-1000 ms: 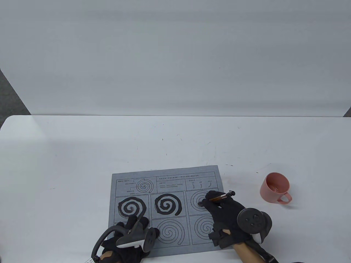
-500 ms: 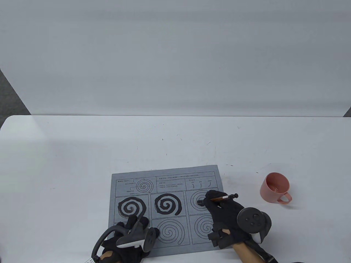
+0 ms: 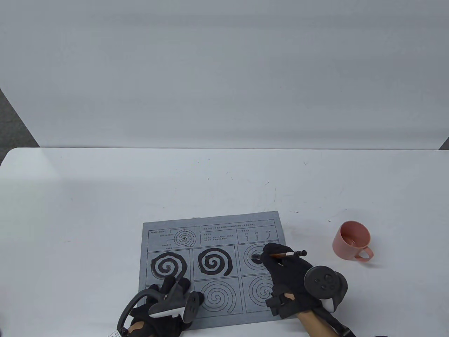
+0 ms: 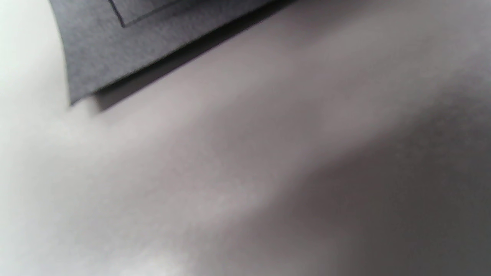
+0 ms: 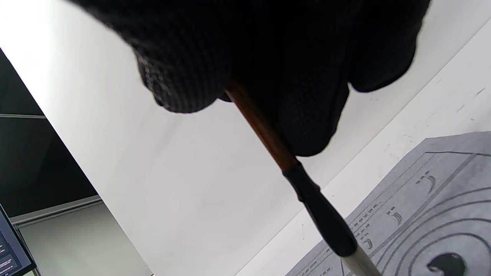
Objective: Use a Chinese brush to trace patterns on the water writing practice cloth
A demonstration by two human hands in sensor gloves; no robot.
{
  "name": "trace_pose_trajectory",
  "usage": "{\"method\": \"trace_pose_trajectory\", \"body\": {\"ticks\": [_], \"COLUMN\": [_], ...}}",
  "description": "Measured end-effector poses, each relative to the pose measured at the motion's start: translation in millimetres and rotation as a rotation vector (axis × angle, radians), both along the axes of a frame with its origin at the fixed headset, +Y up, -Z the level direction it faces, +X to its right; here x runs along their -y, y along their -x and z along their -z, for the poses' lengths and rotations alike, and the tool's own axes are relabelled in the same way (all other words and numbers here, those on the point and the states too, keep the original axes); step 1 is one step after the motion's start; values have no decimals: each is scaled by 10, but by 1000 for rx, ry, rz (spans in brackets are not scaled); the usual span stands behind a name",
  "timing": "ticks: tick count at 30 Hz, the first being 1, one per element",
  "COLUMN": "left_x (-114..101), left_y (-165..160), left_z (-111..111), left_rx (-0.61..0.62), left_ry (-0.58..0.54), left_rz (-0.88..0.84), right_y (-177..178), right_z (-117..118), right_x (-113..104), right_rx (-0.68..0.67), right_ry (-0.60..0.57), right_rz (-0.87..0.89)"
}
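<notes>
A grey water writing cloth (image 3: 214,231) with printed spirals lies on the white table (image 3: 105,196). Two upper spirals (image 3: 168,265) are painted black. My right hand (image 3: 280,266) grips a brown-and-black Chinese brush (image 3: 293,253), its tip on the centre of the upper right spiral (image 3: 255,258), where a small black blot shows. In the right wrist view my gloved fingers (image 5: 268,57) hold the brush shaft (image 5: 291,168) above the blot (image 5: 445,264). My left hand (image 3: 168,298) rests on the cloth's lower left corner. The left wrist view shows only a cloth corner (image 4: 115,57) and table.
A pink cup (image 3: 352,244) with its handle toward the front right stands on the table right of the cloth. A white backdrop rises behind the table. A dark screen edge (image 5: 11,245) shows in the right wrist view.
The brush's rear end has swung to the right and lower. A black blot has appeared at the centre of the upper right spiral. The left hand has not moved.
</notes>
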State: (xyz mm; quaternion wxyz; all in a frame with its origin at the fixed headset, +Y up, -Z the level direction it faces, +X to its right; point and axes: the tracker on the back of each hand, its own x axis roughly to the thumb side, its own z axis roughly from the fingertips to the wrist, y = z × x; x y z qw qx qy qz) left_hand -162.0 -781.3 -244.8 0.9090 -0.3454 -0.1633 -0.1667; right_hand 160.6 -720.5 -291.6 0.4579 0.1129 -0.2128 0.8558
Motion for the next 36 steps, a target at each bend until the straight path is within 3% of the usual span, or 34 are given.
{"method": "trace_pose_trajectory", "body": {"ticks": [36], "left_x": [0], "left_y": [0], "left_z": [0], "left_rx": [0], "left_ry": [0], "left_rz": [0], "right_y": [-56], "right_z": [14], "right_x": [8], "right_rx": [40], "right_ry": [-39], "right_rz": [-66]}}
